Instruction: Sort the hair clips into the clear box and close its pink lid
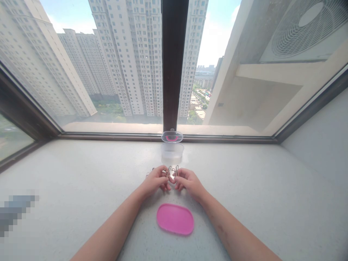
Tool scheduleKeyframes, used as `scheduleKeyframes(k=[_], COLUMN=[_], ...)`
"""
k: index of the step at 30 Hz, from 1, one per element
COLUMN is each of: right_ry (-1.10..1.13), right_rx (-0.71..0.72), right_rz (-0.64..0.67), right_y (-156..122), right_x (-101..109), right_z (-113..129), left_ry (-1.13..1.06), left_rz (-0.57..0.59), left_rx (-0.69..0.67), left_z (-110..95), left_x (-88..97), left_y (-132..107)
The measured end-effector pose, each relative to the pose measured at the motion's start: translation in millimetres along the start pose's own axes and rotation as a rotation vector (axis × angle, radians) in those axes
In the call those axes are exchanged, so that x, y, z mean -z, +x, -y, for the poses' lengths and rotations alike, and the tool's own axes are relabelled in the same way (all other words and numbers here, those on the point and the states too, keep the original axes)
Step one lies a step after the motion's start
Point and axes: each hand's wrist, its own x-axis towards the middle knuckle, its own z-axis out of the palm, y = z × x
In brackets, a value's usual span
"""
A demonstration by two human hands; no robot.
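My left hand (157, 179) and my right hand (188, 181) meet over the white sill, fingers curled inward and pinching. A small bent grey metal wire piece (169, 170) sticks up from the left fingertips. From the right fingertips rises a similar bent metal wire piece (177, 169). The two pieces are very close; whether they touch or link I cannot tell. Behind my left hand a bit of some small shiny thing (148, 174) shows, mostly hidden. Nearer to me lies a flat pink oval tray or lid (175, 219).
Beyond the hands a clear plastic box (172, 150) stands with its lid (172, 137) raised, a pink handle on it. The window frame (174, 72) rises behind it. A pixelated patch covers something at the left edge of the white sill (81, 174).
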Motion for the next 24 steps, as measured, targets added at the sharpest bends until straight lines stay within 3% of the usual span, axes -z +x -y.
scheduleKeyframes(k=[24], right_ry=[-0.012], right_rx=[-0.009], right_rz=[-0.003], right_y=[-0.6], right_x=[-0.4], right_z=[1.9], left_ry=[-0.014], left_rz=[-0.002], left_rx=[0.008], left_z=[-1.2], left_x=[-0.8], left_y=[-0.7])
